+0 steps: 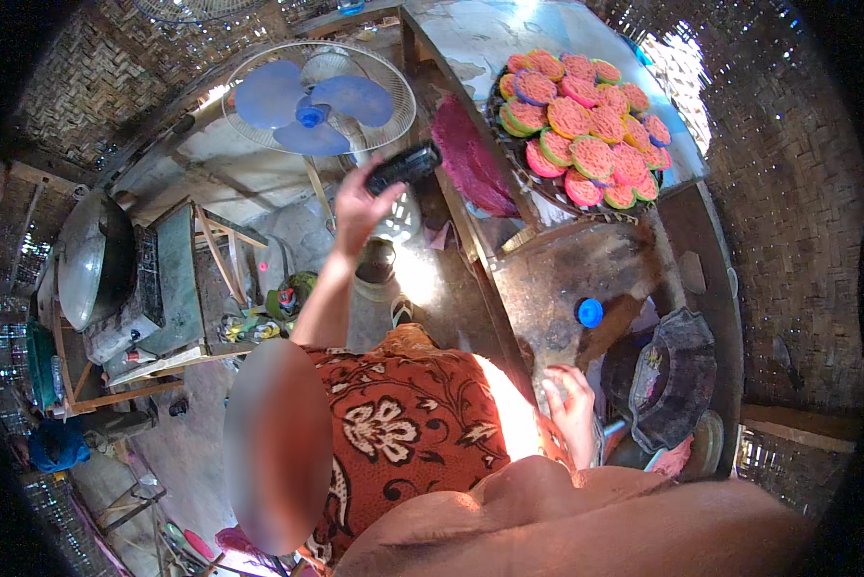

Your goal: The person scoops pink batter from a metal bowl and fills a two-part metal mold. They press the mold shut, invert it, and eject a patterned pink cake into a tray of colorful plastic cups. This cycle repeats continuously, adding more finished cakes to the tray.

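Note:
My left hand reaches out in front of the fan with its thumb and fingers around a dark, roughly cylindrical object. What kind of thing it is, I cannot make out. Low over the near edge of the worktop, my right hand has its fingers loosely bent and apart, with nothing seen in them. Beyond it, a small round blue thing, like a cap seen from above, stands on the brown worktop. A dark basin with a wavy rim sits to the right of that hand.
Pink-topped round pieces with bright rims are heaped on a dark tray at the far right. A standing fan with blue blades is at the far left. A large metal wok leans by a wooden table. Woven walls surround the room.

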A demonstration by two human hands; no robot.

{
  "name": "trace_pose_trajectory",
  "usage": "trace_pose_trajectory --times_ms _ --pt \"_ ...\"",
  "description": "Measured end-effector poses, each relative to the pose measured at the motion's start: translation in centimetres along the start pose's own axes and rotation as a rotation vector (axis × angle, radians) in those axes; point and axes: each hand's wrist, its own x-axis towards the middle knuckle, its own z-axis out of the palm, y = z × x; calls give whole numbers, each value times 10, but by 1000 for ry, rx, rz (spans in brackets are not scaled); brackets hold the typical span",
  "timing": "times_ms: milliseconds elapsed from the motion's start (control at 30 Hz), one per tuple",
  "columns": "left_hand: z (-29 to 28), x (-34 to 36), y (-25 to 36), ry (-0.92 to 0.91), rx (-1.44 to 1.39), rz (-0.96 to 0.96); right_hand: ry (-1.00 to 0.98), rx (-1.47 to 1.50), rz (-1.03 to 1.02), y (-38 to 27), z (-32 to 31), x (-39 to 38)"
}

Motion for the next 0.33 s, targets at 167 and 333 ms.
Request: trace_pose_trajectory --times_ms 167,333 --pt "-10 34 160 -156 -261 326 -15 -48 -229 -41 31 64" --pt "-23 67 246 -178 -15 588 -137 -225 -358 -78 75 136"
